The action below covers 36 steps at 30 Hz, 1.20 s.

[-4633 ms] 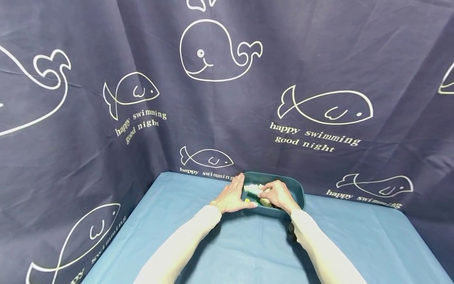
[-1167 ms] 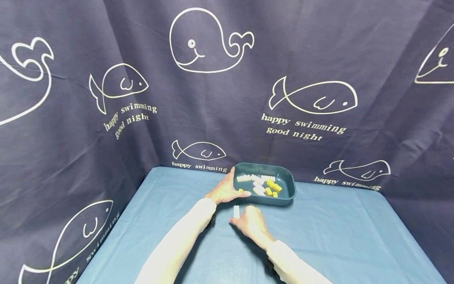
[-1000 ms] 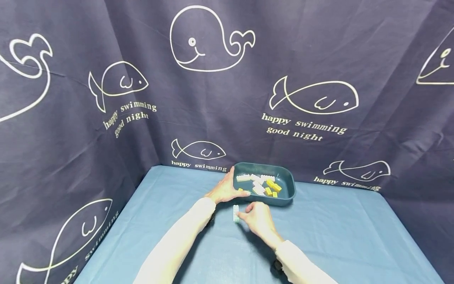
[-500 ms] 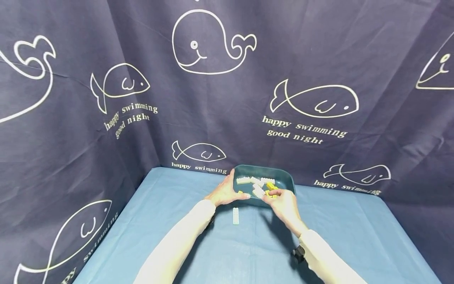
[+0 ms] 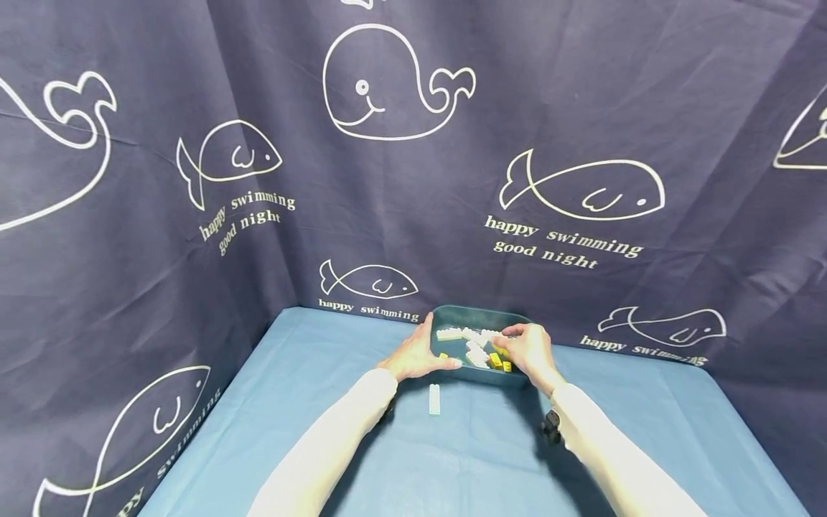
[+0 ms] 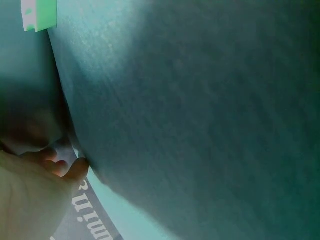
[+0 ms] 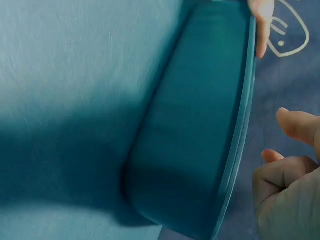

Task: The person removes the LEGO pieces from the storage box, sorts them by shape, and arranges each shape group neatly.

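In the head view my left hand (image 5: 413, 355) holds the left end of a dark teal tray (image 5: 481, 316), its thumb over the front rim and its fingers at the far left side. My right hand (image 5: 531, 353) reaches over the tray's right end, thumb and forefinger close above yellow building bricks (image 5: 495, 360). The right wrist view shows that right hand (image 7: 290, 170) beyond the rim, thumb and forefinger apart with no brick visible between them. White studded bricks (image 5: 477, 353) lie left of the yellow ones. One long white brick (image 5: 434, 399) lies on the table before the tray.
A light blue cloth (image 5: 439, 467) covers the table. Dark blue curtains (image 5: 413, 187) with white whale and fish drawings stand at the back and sides, close behind the tray. A small dark device (image 5: 551, 426) sits at my right wrist.
My right hand set the long white brick on the table, let go of it, then moved back over the tray and further right. My left hand stays at the tray's left end.
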Each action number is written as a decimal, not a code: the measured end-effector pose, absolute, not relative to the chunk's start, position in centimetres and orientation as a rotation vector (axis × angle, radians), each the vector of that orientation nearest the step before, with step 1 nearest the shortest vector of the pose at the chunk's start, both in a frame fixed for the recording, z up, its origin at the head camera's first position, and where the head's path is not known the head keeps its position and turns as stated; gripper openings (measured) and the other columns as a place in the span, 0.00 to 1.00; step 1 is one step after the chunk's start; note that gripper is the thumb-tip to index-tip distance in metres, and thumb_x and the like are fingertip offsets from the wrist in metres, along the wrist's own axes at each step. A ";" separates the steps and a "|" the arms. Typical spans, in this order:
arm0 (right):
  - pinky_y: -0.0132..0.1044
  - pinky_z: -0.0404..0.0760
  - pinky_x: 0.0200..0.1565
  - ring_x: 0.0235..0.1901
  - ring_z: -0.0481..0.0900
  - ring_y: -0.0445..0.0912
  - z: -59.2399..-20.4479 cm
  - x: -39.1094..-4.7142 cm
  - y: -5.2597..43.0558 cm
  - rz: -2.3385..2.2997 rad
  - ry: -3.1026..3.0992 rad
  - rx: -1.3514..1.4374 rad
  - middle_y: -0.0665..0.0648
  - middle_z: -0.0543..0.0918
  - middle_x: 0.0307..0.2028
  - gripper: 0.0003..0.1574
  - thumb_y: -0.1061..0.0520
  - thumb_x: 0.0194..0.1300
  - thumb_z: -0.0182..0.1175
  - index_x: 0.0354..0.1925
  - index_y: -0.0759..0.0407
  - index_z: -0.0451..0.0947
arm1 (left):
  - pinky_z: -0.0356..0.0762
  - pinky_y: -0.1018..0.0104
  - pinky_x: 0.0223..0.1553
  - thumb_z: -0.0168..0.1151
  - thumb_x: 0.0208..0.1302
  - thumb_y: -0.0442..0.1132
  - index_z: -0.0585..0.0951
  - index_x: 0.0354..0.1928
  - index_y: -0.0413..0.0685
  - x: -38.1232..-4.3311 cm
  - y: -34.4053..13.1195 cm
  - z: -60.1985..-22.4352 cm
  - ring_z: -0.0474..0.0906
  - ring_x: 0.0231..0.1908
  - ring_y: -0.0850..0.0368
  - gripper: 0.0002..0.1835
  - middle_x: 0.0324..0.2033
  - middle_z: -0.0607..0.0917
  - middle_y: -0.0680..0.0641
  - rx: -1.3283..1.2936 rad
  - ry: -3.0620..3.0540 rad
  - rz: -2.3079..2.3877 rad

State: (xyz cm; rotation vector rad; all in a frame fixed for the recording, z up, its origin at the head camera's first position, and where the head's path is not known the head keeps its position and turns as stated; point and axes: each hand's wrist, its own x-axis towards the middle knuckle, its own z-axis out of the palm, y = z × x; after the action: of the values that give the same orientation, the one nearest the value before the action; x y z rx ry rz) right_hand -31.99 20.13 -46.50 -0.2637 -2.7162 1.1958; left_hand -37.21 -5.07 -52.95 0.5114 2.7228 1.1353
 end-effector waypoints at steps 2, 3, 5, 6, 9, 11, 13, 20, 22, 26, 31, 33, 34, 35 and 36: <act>0.40 0.84 0.45 0.47 0.88 0.57 -46.7 -32.6 20.4 1.184 -2.725 -0.255 0.66 0.93 0.49 0.21 0.49 0.64 0.78 0.47 0.64 0.92 | 0.65 0.42 0.83 0.81 0.55 0.68 0.43 0.90 0.52 -37.2 -5.1 -53.0 0.61 0.84 0.39 0.74 0.86 0.60 0.39 0.506 2.722 1.135; 0.43 0.85 0.47 0.49 0.88 0.59 -46.8 -32.9 20.5 1.178 -2.728 -0.254 0.67 0.93 0.51 0.20 0.50 0.64 0.77 0.47 0.64 0.92 | 0.65 0.41 0.83 0.81 0.55 0.68 0.43 0.90 0.52 -37.1 -5.1 -53.0 0.61 0.84 0.39 0.74 0.86 0.60 0.39 0.503 2.721 1.141; 0.48 0.86 0.53 0.53 0.87 0.61 -47.1 -33.5 20.7 1.170 -2.728 -0.250 0.68 0.92 0.52 0.19 0.51 0.65 0.77 0.47 0.64 0.92 | 0.64 0.41 0.83 0.81 0.55 0.68 0.43 0.90 0.52 -37.2 -5.1 -53.0 0.60 0.85 0.39 0.74 0.87 0.59 0.39 0.505 2.721 1.144; 0.51 0.86 0.55 0.55 0.87 0.62 -47.3 -33.8 20.8 1.165 -2.730 -0.246 0.68 0.92 0.53 0.18 0.52 0.65 0.77 0.47 0.65 0.92 | 0.65 0.41 0.83 0.81 0.55 0.68 0.43 0.90 0.51 -37.2 -5.1 -53.0 0.61 0.84 0.39 0.74 0.86 0.60 0.39 0.509 2.723 1.149; 0.52 0.85 0.57 0.56 0.86 0.63 -48.0 -34.5 21.0 1.157 -2.748 -0.234 0.69 0.91 0.54 0.16 0.55 0.64 0.76 0.46 0.65 0.93 | 0.65 0.41 0.83 0.81 0.55 0.68 0.43 0.90 0.51 -37.2 -5.2 -53.2 0.61 0.84 0.39 0.74 0.86 0.60 0.38 0.513 2.726 1.155; 0.50 0.85 0.55 0.54 0.86 0.63 -48.4 -35.0 21.0 1.157 -2.774 -0.217 0.69 0.92 0.53 0.14 0.57 0.64 0.76 0.45 0.65 0.93 | 0.65 0.42 0.83 0.81 0.55 0.67 0.43 0.90 0.51 -37.3 -5.3 -53.3 0.61 0.84 0.39 0.74 0.86 0.60 0.39 0.515 2.727 1.159; 0.48 0.85 0.53 0.52 0.87 0.62 -48.8 -35.5 21.0 1.136 -2.800 -0.188 0.68 0.92 0.52 0.12 0.58 0.63 0.75 0.43 0.64 0.93 | 0.65 0.41 0.83 0.81 0.54 0.67 0.43 0.90 0.50 -37.3 -5.3 -53.4 0.62 0.84 0.39 0.74 0.86 0.61 0.38 0.519 2.726 1.169; 0.44 0.85 0.44 0.42 0.90 0.57 -49.7 -36.7 20.8 0.999 -2.874 -0.118 0.64 0.95 0.44 0.11 0.55 0.59 0.78 0.39 0.59 0.95 | 0.64 0.41 0.83 0.81 0.54 0.68 0.43 0.90 0.52 -37.3 -5.1 -53.0 0.61 0.84 0.40 0.74 0.86 0.60 0.40 0.519 2.716 1.173; 0.42 0.84 0.41 0.42 0.89 0.56 -49.7 -36.9 20.8 0.990 -2.897 -0.132 0.63 0.95 0.44 0.11 0.54 0.58 0.79 0.39 0.58 0.95 | 0.65 0.42 0.83 0.81 0.54 0.68 0.42 0.90 0.52 -37.5 -5.0 -52.8 0.61 0.84 0.41 0.74 0.87 0.59 0.41 0.522 2.718 1.161; 0.42 0.82 0.39 0.43 0.89 0.57 -49.5 -37.4 20.8 0.974 -2.928 -0.137 0.62 0.95 0.46 0.12 0.52 0.58 0.81 0.39 0.55 0.95 | 0.67 0.42 0.82 0.81 0.54 0.68 0.42 0.90 0.53 -37.7 -4.8 -52.3 0.63 0.83 0.41 0.74 0.86 0.61 0.40 0.534 2.726 1.159; 0.44 0.83 0.39 0.45 0.89 0.58 -49.8 -38.0 20.5 0.965 -2.958 -0.140 0.63 0.95 0.47 0.13 0.52 0.58 0.81 0.41 0.56 0.95 | 0.69 0.43 0.81 0.81 0.54 0.67 0.44 0.90 0.53 -37.6 -4.9 -52.1 0.66 0.82 0.42 0.73 0.84 0.64 0.41 0.530 2.750 1.154; 0.46 0.84 0.40 0.46 0.89 0.59 -50.0 -38.1 20.3 0.957 -2.975 -0.154 0.63 0.94 0.48 0.14 0.52 0.58 0.80 0.42 0.57 0.95 | 0.69 0.44 0.81 0.81 0.54 0.68 0.44 0.90 0.53 -37.4 -5.0 -52.3 0.66 0.82 0.42 0.73 0.84 0.64 0.41 0.522 2.751 1.143; 0.47 0.84 0.41 0.47 0.89 0.59 -50.2 -38.1 20.3 0.950 -2.983 -0.159 0.64 0.94 0.49 0.15 0.52 0.59 0.80 0.43 0.57 0.95 | 0.68 0.44 0.81 0.81 0.54 0.68 0.44 0.90 0.53 -37.4 -5.0 -52.3 0.65 0.82 0.42 0.73 0.85 0.64 0.41 0.516 2.747 1.141; 0.48 0.85 0.41 0.47 0.89 0.60 -50.3 -38.1 20.2 0.946 -2.991 -0.166 0.64 0.94 0.49 0.15 0.52 0.59 0.80 0.43 0.57 0.95 | 0.68 0.43 0.81 0.81 0.54 0.68 0.44 0.90 0.53 -37.3 -5.0 -52.4 0.65 0.83 0.42 0.74 0.85 0.63 0.41 0.509 2.742 1.138; 0.49 0.85 0.42 0.47 0.89 0.60 -50.5 -38.1 20.0 0.939 -2.998 -0.168 0.64 0.94 0.50 0.15 0.52 0.59 0.80 0.43 0.58 0.94 | 0.68 0.43 0.82 0.81 0.54 0.68 0.43 0.90 0.53 -37.3 -5.0 -52.5 0.64 0.83 0.42 0.74 0.85 0.62 0.41 0.499 2.735 1.140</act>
State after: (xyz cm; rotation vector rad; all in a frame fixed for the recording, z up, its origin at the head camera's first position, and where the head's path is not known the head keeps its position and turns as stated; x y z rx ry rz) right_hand -38.11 20.04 -50.46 -0.1677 -2.9977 0.9387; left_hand -37.26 -5.00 -52.55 0.4986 2.7352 1.1399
